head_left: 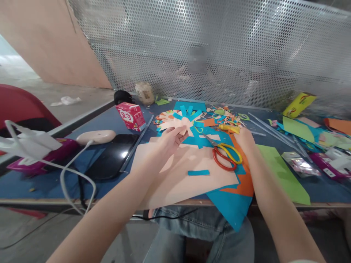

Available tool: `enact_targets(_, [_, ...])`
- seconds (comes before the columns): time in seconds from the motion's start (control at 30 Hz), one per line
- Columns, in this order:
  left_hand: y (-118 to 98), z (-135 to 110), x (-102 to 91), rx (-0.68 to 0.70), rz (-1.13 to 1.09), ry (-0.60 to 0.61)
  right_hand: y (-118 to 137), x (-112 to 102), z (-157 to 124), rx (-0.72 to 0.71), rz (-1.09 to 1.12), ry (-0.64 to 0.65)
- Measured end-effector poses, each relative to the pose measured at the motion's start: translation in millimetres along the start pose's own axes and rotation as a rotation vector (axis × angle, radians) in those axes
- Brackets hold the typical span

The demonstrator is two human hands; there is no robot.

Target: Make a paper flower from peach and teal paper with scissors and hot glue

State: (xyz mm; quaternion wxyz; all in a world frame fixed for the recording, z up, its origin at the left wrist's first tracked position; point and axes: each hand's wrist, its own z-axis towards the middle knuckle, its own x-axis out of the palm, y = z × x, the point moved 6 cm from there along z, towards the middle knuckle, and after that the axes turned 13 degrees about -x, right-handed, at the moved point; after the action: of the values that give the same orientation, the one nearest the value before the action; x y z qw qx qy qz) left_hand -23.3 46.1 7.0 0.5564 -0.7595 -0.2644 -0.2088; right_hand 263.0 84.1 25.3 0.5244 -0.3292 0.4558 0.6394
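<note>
My left hand (172,140) pinches a paper cutout (177,123), pale peach with blue strips fanning out from its far side. My right hand (243,138) is closed around a small yellow bottle (229,128), its tip pointing left toward the cutout; its kind is hard to make out. Between the hands, scissors (225,165) with one red and one yellow handle lie on peach and blue paper. A short blue paper strip (198,172) rests on the large peach sheet (164,186) nearer to me. Blue and orange sheets (244,180) stick out below on the right.
Paper scraps (223,114) pile up behind the hands. To the left are a pink box (131,116), a black phone (109,157) and a white cable (63,179). Right of my arm lie a green sheet (285,175) and a yellow box (299,105). A perforated metal panel (233,44) borders the table's back.
</note>
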Motion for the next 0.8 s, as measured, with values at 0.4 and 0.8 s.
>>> enact_targets(0.4, [2, -9, 10.3, -0.048, -0.012, 0.071, 129, -50, -70, -1.209, 0.014, -0.379])
enact_targets(0.8, [4, -15, 19.6, -0.186, 0.006, 0.213, 103, -55, -49, -0.856, 0.168, -0.583])
